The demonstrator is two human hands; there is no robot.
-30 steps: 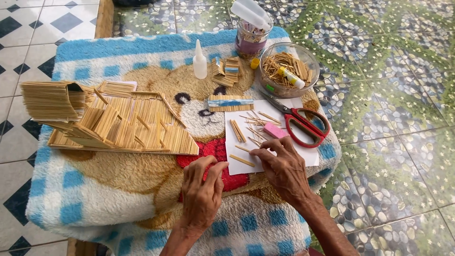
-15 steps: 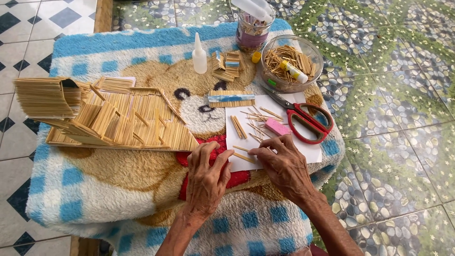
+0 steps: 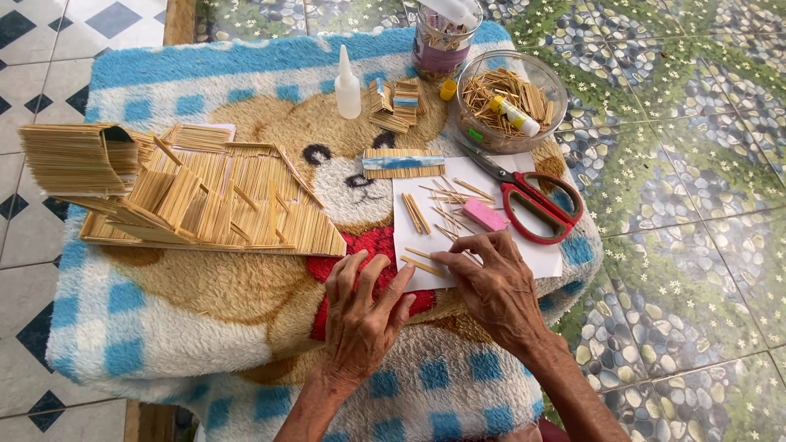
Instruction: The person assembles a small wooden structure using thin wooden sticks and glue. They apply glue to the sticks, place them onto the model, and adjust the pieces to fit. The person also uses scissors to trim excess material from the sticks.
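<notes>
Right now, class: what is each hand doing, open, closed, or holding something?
Left hand: open, flat on the sheet of paper, holding nothing.
Right hand: fingers pinched at a thin stick; grip cannot be told.

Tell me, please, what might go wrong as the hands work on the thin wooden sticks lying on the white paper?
The left hand presses the white paper while the right hand fingers a stick; a slip could scatter the loose sticks. The open red scissors lie close to the right hand, so a reach might catch the blades. The soft blanket is uneven, so the stick model may shift.
</notes>
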